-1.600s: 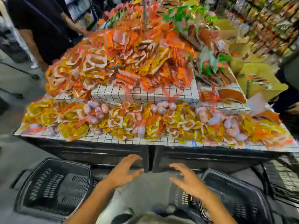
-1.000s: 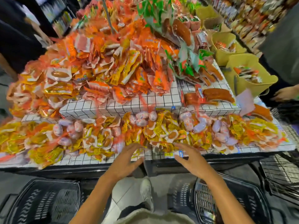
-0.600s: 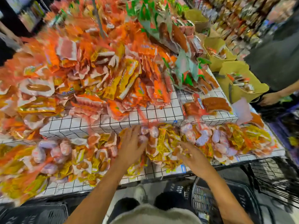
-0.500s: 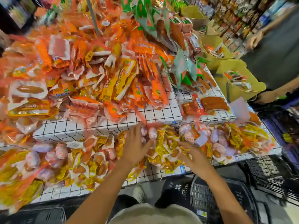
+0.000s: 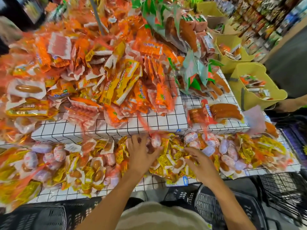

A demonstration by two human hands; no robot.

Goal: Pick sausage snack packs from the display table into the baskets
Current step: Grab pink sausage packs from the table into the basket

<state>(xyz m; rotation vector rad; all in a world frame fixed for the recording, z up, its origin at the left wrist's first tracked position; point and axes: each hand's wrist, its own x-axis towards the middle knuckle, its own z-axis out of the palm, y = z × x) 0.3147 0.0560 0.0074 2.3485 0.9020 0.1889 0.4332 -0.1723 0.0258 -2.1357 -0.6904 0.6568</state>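
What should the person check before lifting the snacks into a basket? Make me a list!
1. Left hand on the yellow sausage snack packs: ok, it rests on the pile.
2. Right hand on the packs: ok, fingers reach among them.
3. Packs firmly held in either hand: cannot tell, the fingertips are hidden in the pile.
4. Black plastic basket under the right arm: ok, it sits just below the table edge.
5. Red net strands trailing from the orange packs above: not ok, they hang near the left hand and might snag.
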